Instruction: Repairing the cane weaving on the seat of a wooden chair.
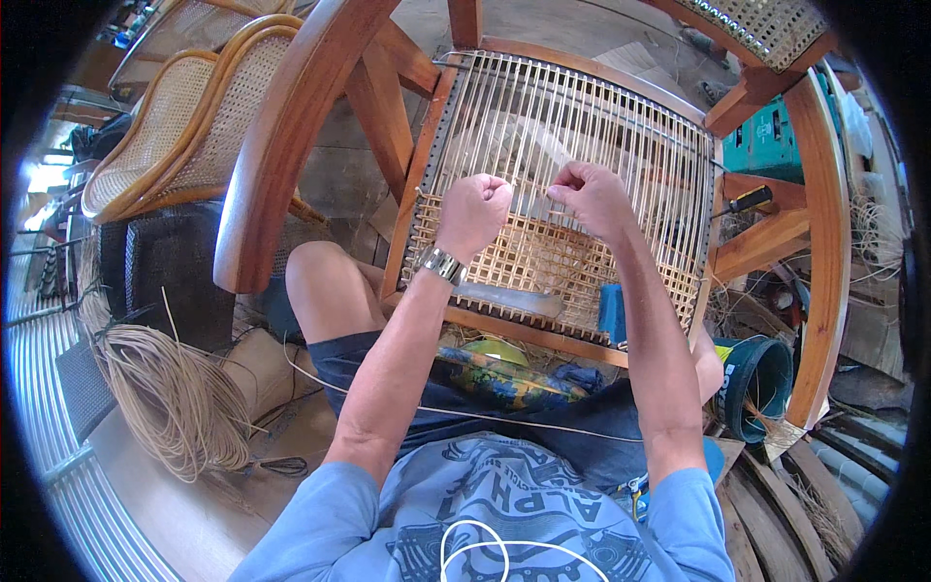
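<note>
In front of me is a wooden chair frame (pixel 541 337) with a seat panel of pale cane strands (pixel 582 121). Lengthwise strands fill its far part; an open square weave (pixel 553 254) covers the near part. My left hand (pixel 473 213), a metal watch on its wrist, is closed over the strands near the weave's left edge. Across a small gap, my right hand (pixel 593 199) pinches with thumb and forefinger above the strands. Anything between the fingers of either hand is too small to make out. A blue block (pixel 612 312) and a whitish, translucent long piece (pixel 509 299) are at the panel's near side.
A dark-handled screwdriver (pixel 747 201) sticks out at the frame's right side. Beyond it is a green crate (pixel 761 144); a dark bucket (pixel 754 388) lies lower right. A big cane coil (pixel 175 398) rests at left, below cane-backed chairs (pixel 184 126). One loose strand (pixel 524 421) crosses my lap.
</note>
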{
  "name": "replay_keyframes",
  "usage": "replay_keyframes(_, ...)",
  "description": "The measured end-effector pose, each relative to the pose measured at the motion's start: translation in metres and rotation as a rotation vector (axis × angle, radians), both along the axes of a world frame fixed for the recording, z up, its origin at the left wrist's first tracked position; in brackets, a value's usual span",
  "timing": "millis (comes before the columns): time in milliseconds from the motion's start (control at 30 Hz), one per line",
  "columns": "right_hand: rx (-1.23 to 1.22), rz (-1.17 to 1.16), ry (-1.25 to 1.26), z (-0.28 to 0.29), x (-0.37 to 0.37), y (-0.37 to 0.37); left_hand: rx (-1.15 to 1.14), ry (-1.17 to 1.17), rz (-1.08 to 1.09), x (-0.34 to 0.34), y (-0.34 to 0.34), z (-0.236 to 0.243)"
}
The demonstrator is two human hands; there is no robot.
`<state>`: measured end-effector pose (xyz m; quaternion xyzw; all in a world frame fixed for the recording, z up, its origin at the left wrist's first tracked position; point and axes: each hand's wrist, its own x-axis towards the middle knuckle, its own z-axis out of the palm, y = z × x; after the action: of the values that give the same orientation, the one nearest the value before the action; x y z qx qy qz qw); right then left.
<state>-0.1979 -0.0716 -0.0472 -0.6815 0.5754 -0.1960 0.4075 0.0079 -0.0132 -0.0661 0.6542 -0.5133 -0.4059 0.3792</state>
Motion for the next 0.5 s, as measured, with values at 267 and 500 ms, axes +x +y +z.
replay_keyframes(267, 0.049, 0.045, 0.079, 0.010, -0.012, 0.001, -0.092, -0.420, -0.053, 0.007, -0.008, -0.004)
replay_keyframes(500, 0.031, 0.046, 0.041, 0.003, -0.006, 0.004, 0.005, -0.179, -0.038, 0.020, -0.013, -0.013)
